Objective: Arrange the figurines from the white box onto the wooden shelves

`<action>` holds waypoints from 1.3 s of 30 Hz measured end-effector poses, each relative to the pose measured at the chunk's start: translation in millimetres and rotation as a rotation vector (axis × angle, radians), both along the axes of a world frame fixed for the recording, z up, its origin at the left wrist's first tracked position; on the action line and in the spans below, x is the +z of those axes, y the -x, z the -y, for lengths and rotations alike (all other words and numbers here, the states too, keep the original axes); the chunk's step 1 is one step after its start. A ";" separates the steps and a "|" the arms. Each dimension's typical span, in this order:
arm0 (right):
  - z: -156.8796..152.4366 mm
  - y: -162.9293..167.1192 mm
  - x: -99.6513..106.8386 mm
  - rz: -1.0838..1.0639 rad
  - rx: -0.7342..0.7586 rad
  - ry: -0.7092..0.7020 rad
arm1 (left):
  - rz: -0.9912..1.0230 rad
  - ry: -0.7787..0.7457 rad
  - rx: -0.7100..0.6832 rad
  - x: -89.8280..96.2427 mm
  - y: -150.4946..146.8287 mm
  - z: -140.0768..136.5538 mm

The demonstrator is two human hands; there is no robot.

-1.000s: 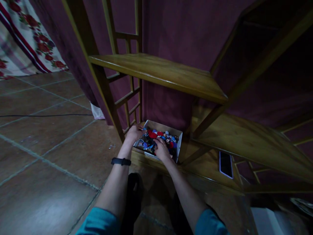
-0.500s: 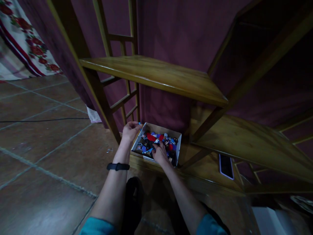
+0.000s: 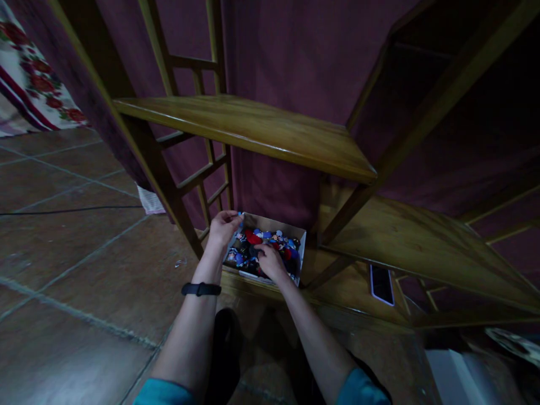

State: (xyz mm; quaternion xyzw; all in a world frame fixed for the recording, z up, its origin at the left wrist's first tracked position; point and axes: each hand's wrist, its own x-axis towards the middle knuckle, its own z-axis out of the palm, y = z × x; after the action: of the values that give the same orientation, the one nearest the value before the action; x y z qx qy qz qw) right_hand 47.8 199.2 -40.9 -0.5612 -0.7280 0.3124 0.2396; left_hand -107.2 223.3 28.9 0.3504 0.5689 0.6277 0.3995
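A small blue item point(image 3: 240, 213) was seen pinched between the fingertips of the left hand point(image 3: 223, 226), beside the rear left corner of an open white box point(image 3: 302, 253). The box was supported on a low wooden shelf point(image 3: 333, 281). The right hand point(image 3: 271, 260) was lowered among small coloured figures point(image 3: 238, 258) inside; whether any was grasped could not be determined.

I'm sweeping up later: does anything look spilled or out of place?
One thing: a small shiny scrap lies on the floor, left of the box. It resembles stray litter, though it's too small to identify. Nothing else stands out.
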 end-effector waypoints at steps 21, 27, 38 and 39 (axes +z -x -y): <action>-57.0 5.0 4.8 0.706 0.047 0.059 | -0.050 0.034 -0.046 5.4 -1.7 5.4; -47.9 -1.6 3.5 0.705 0.044 -0.059 | -0.040 0.049 -0.080 1.2 -1.7 2.8; -9.8 -37.7 21.6 -0.134 -0.235 0.091 | 0.251 0.149 -0.226 0.3 -21.8 11.9; -4.8 -41.3 22.6 -0.365 -0.273 0.191 | 0.328 0.183 -0.269 -0.3 -23.9 13.5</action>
State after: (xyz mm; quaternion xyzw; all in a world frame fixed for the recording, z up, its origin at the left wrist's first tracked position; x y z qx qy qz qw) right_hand 89.1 204.1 -18.2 -0.6087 -0.5572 0.4408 0.3531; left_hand -83.2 209.8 28.7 0.2784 0.4992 0.5631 0.5969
